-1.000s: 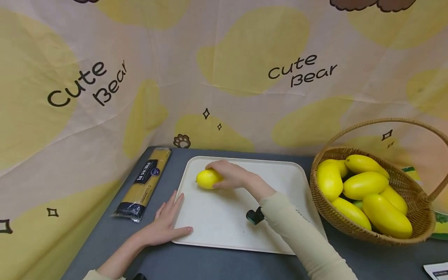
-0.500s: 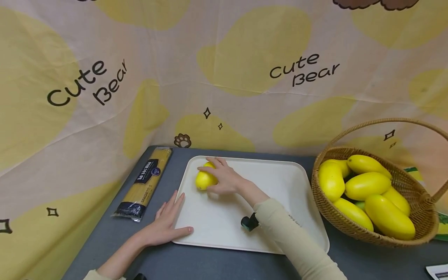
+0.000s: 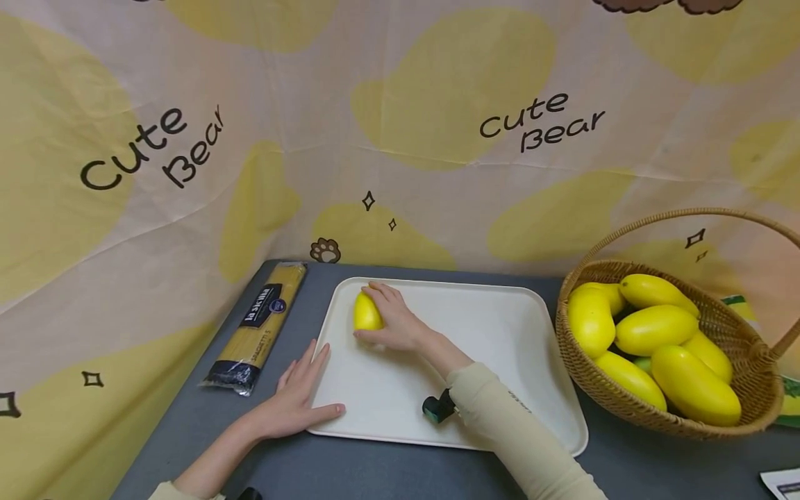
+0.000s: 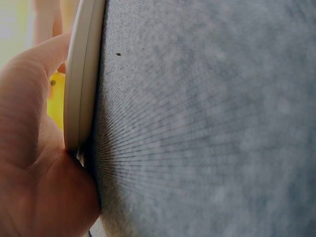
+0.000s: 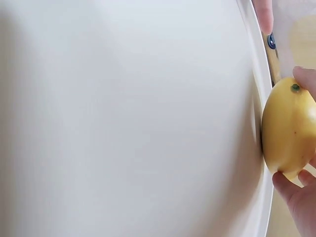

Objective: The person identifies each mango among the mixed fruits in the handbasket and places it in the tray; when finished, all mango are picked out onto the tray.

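A yellow mango (image 3: 367,312) is near the left end of the white tray (image 3: 437,389), and my right hand (image 3: 396,321) grips it. In the right wrist view the mango (image 5: 286,131) shows a small green stem spot, with thumb and fingertips at its opposite ends. My left hand (image 3: 294,399) lies spread at the tray's front left corner, fingers straight along the left edge and thumb over the rim. From the left wrist, the tray's rim (image 4: 81,79) runs beside the hand (image 4: 29,148), and a bit of the mango (image 4: 57,101) shows behind.
A wicker basket (image 3: 759,403) with a tall handle stands right of the tray, holding several yellow mangoes (image 3: 655,330). A spaghetti packet (image 3: 259,326) lies left of the tray on the grey table (image 3: 181,430). A printed cloth (image 3: 437,104) hangs behind.
The mango has turned from lying sideways to pointing away from me, staying near the tray's left end. My right hand loosened, shifted slightly left and regripped it. The left hand stayed still.
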Motion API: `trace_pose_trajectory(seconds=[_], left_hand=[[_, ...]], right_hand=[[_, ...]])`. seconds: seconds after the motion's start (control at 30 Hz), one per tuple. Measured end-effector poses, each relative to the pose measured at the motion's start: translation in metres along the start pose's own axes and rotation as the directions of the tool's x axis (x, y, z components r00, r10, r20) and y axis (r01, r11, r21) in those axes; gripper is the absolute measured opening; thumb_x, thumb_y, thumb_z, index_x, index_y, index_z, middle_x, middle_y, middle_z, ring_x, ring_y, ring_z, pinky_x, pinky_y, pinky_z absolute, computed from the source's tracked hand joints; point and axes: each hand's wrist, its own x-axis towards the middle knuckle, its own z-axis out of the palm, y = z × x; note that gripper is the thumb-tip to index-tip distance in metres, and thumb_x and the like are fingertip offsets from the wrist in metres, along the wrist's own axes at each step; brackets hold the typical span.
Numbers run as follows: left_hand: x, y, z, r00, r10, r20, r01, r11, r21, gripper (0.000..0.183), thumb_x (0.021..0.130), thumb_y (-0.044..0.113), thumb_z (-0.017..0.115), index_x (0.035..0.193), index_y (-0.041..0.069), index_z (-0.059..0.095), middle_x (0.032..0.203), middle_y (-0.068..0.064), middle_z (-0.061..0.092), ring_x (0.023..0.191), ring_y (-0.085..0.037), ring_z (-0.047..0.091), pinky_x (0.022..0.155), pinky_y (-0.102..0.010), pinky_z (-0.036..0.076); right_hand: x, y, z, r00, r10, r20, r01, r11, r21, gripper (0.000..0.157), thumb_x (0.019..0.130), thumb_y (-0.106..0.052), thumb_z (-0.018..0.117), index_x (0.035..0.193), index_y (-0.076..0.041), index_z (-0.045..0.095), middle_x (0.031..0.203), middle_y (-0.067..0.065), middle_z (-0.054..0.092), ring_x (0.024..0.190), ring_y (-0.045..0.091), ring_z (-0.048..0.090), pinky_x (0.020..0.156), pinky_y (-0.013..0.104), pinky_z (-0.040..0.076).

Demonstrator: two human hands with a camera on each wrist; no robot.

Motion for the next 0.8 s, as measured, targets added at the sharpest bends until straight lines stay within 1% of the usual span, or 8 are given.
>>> trace_pose_trajectory(seconds=[0.13,0.33,0.47,0.67,0.8], left_hand=[[-0.0010,0.0017,-0.0009,1.000,-0.002,0.000,0.002,1.000,-0.012,0.103,0.086,0.054,0.066,0.156,0.004,0.010,0.159,-0.025,-0.009,0.145,-0.044,-0.004,0.108,-0.066,-0.006],[-0.0015,0.0012,0.0005,1.000,0.007,-0.009,-0.007,1.000,-0.006,0.103,0.086,0.053,0.066,0.156,0.004,0.009,0.160,-0.025,-0.008,0.145,-0.043,-0.004,0.108,-0.065,-0.005],[-0.0022,0.0010,0.0010,1.000,0.009,-0.016,-0.009,1.000,-0.007,0.103,0.086,0.053,0.066,0.156,0.004,0.009,0.159,-0.025,-0.008,0.145,-0.044,-0.003,0.108,-0.066,-0.005],[-0.0024,0.0011,0.0013,1.000,-0.001,-0.009,0.001,1.000,-0.001,0.103,0.086,0.054,0.065,0.157,0.005,0.009,0.159,-0.025,-0.009,0.145,-0.044,-0.003,0.107,-0.067,-0.005],[-0.0024,0.0016,0.0009,1.000,-0.002,-0.006,0.002,1.000,-0.005,0.102,0.086,0.054,0.065,0.157,0.006,0.009,0.160,-0.024,-0.010,0.145,-0.044,-0.003,0.108,-0.067,-0.005]], right_hand=[[0.0015,0.0006,0.0018,1.000,0.028,-0.005,-0.028,0.999,0.024,0.085,0.086,-0.041,0.071,0.152,-0.008,0.030,0.158,0.012,0.023,0.144,0.029,0.018,0.115,0.047,0.024],[0.0039,0.0015,0.0038,0.998,0.056,-0.013,-0.055,0.998,0.037,0.089,0.085,-0.044,0.072,0.153,-0.009,0.027,0.159,0.011,0.020,0.144,0.026,0.018,0.114,0.045,0.025],[0.0043,0.0009,0.0044,0.998,0.060,-0.017,-0.059,0.998,0.037,0.089,0.084,-0.046,0.073,0.153,-0.010,0.028,0.159,0.011,0.019,0.144,0.027,0.018,0.114,0.045,0.026],[0.0038,0.0001,0.0046,0.998,0.063,-0.017,-0.062,0.997,0.036,0.089,0.084,-0.047,0.072,0.153,-0.012,0.028,0.160,0.010,0.019,0.145,0.026,0.018,0.113,0.045,0.027],[0.0040,0.0001,0.0051,0.998,0.063,-0.025,-0.063,0.998,0.021,0.089,0.084,-0.048,0.072,0.153,-0.013,0.029,0.160,0.009,0.020,0.145,0.025,0.018,0.112,0.047,0.030]])
